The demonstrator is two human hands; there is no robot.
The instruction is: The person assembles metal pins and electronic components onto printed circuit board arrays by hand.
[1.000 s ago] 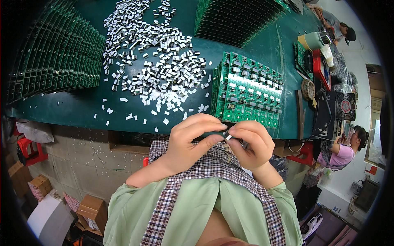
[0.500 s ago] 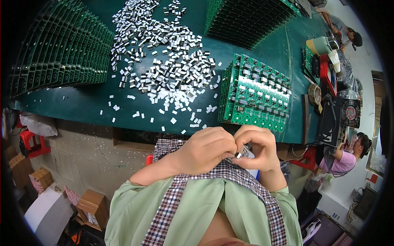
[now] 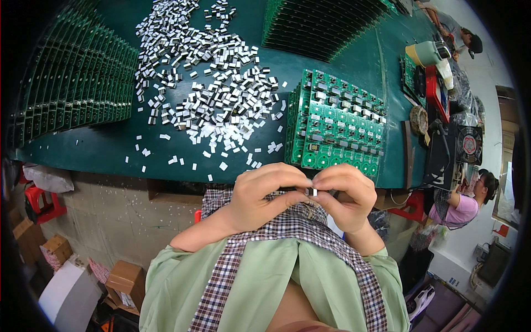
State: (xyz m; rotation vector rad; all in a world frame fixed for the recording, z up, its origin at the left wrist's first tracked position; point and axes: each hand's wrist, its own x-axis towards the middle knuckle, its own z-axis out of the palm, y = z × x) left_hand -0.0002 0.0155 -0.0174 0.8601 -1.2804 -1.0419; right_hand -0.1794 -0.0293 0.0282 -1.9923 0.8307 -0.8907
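Observation:
My left hand [image 3: 263, 196] and my right hand [image 3: 349, 195] meet fingertip to fingertip just in front of the table's near edge. Pinched between them is a small black-and-white component [image 3: 315, 192], its white face showing beside the right thumb. Both hands are closed on it, and the fingers hide part of it. Beyond them spreads a large heap of similar components [image 3: 221, 99], black blocks with white tops, some showing pins. Right of the heap lies a stack of green circuit boards [image 3: 337, 124], the top one fitted with rows of parts.
Upright rows of green boards stand at the left [image 3: 72, 88] and at the back [image 3: 323, 27] of the green table [image 3: 99, 157]. Loose white pieces [image 3: 223, 166] lie near its front edge. At right are a fan [image 3: 469, 145], a red tray [image 3: 437, 91] and two people.
My hands have risen slightly toward the table edge, and the left fingers have straightened. The component stays between the fingertips, now held more upright. The whole view has shifted a little.

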